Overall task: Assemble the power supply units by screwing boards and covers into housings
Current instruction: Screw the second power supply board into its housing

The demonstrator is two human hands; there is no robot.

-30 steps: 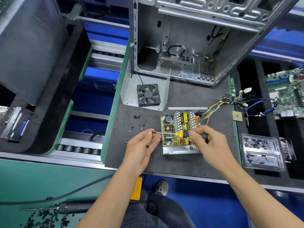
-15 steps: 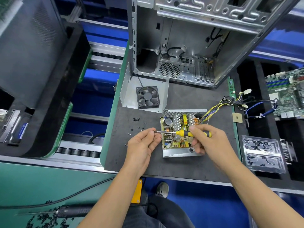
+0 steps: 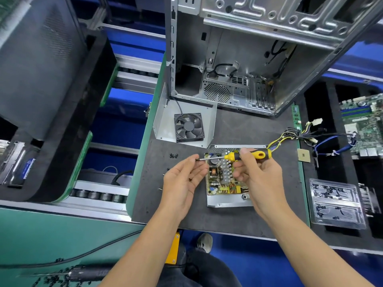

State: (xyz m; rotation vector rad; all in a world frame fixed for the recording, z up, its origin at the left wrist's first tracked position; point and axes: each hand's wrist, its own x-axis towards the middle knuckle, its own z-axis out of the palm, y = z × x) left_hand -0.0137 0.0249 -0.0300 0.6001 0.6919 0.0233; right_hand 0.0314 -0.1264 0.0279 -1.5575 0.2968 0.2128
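Observation:
The open metal power supply housing (image 3: 230, 201) lies on the dark mat with its yellow-green circuit board (image 3: 219, 183) inside. My right hand (image 3: 259, 181) grips a screwdriver by its yellow and black handle (image 3: 259, 154), held level above the far part of the board. Its shaft points left to my left hand (image 3: 182, 181), whose thumb and forefinger pinch a small dark screw (image 3: 197, 159) at the tip. That hand's palm faces up, and another small dark piece sits in it. The grey cover with the black fan (image 3: 188, 127) lies behind the housing.
Loose screws (image 3: 173, 155) dot the mat to the left. An open PC case (image 3: 248, 69) stands behind. Cable bundle (image 3: 290, 135), CPU chip (image 3: 303, 155), motherboard (image 3: 362, 125) and a clear screw tray (image 3: 335, 201) are to the right. An electric screwdriver (image 3: 87, 273) lies near left.
Both hands and the screwdriver have risen toward the board's far edge. My left hand has turned palm up and loosened, with its fingertips still at the screwdriver tip.

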